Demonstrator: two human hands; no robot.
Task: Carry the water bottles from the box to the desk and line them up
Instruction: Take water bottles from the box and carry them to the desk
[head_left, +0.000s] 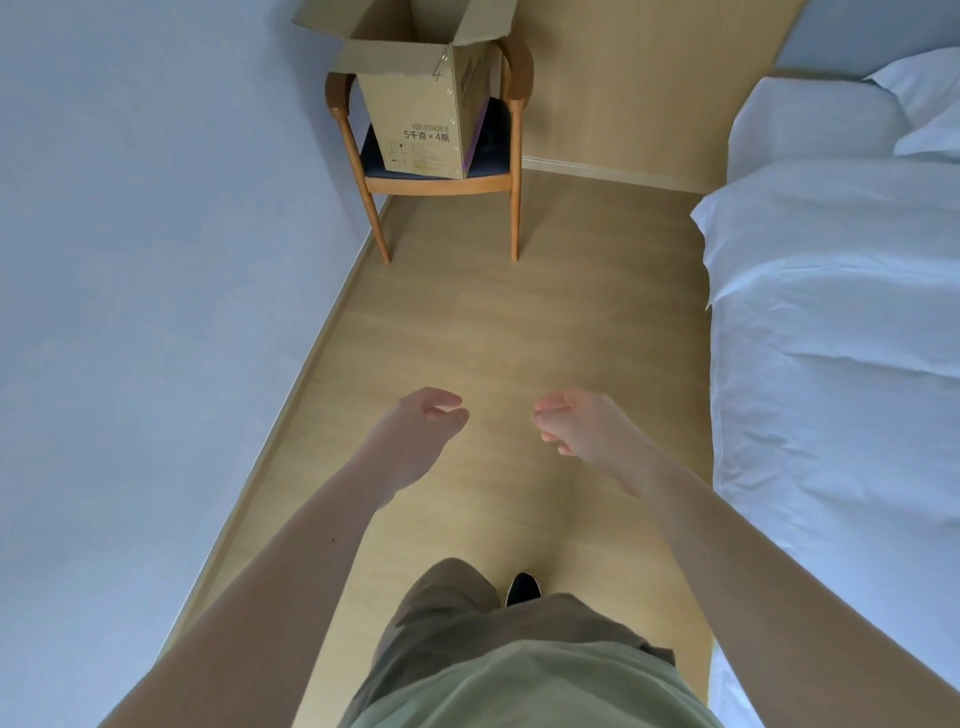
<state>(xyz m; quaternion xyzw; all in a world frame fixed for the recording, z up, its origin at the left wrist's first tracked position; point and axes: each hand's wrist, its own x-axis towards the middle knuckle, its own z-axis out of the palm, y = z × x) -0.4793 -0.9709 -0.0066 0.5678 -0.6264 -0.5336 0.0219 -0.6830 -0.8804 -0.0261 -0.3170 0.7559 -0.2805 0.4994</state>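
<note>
Two hands: the left hand (415, 436) and right hand (587, 436) reach forward side by side at about 6 o'clock in the view, apart from each other and holding nothing.
Grip: both hands have loosely curled, relaxed fingers with a gap between thumb and fingers; neither pinches or presses anything.
Likely reason for the pose: the arms are stretched out ahead of the body, which suggests the person is readying to reach into the box, though it is well out of reach.
Box: a cardboard box (431, 119) with its flaps open stands at 12 o'clock, well apart from the hands.
Box support: it rests on the dark seat of a wooden chair (514, 171), probably so its open top sits at a handy height.
Water bottles: none can be seen; the inside of the box is hidden from this angle, so they are presumably in there.
Desk: not in view.
Floor: a strip of pale wood floor (519, 322) runs from the person's feet to the chair, forming the walking path.
Left side: a plain pale wall (156, 260) from 7 to 11 o'clock borders the path.
Right side: a bed (831, 338) with white bedding from 1 to 5 o'clock narrows the way.
Obstacles: nothing lies on the visible path; the chair's arms flank the box and may crowd a reach from the sides.
Person: olive shirt, brown trousers and one dark shoe (522, 590) show at 6 o'clock.
</note>
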